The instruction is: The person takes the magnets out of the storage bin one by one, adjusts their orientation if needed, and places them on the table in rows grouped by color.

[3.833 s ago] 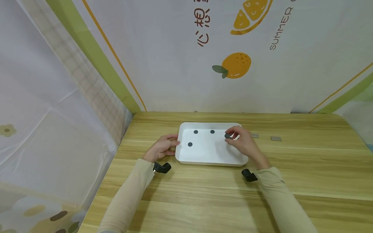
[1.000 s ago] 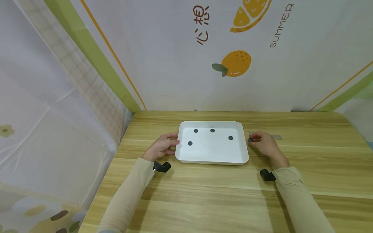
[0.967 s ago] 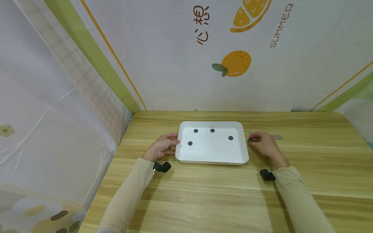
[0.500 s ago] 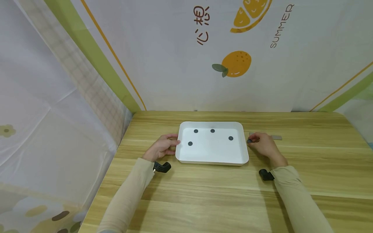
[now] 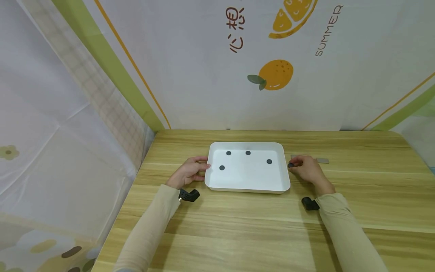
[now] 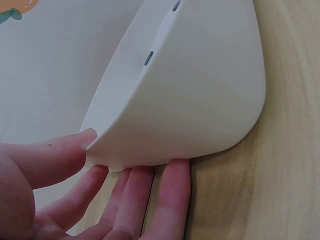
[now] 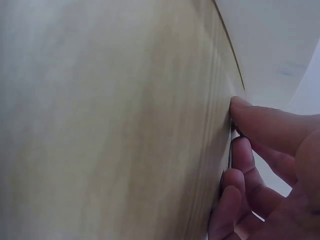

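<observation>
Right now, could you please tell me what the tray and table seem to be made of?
Tray: probably moulded plastic, smooth and softly matte, judging by its plain white walls and rounded corners. Table: wood or wood-look laminate with a slight sheen; the grain shows, but not which.

The right hand (image 7: 267, 170) pinches a mostly hidden dark piece (image 7: 238, 130) near the counter (image 7: 125, 120), which bears a white tray (image 7: 270, 40).

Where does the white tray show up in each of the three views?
Head: white tray, below and right of centre.
Left wrist: top middle, above the left hand.
Right wrist: part of it, upper right, above the right hand.
Shared landmark: wood-grain tabletop.
</observation>
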{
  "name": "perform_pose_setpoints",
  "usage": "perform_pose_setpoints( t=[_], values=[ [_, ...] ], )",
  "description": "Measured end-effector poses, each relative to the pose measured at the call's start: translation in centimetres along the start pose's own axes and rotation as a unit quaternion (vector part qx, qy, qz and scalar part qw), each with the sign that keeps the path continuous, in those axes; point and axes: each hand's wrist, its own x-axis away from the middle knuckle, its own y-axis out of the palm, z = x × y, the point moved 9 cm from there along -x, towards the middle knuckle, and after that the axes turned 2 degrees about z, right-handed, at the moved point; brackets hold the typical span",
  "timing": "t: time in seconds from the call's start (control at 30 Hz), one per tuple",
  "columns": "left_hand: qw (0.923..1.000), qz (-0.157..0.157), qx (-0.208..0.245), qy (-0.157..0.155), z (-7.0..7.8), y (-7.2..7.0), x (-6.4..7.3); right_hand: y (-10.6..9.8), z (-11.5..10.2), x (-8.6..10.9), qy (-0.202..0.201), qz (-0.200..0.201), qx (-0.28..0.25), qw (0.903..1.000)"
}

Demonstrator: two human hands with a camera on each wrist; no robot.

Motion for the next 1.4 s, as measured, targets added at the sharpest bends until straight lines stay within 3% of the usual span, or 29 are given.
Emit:
perform_pose_setpoints(
  t=[1.4],
  values=[
    [1.0,0.007,0.002,-0.002,-0.21,-0.11,-0.25,0.16,0.49,0.02,0.019,0.003,-0.026,0.9995]
  ],
)
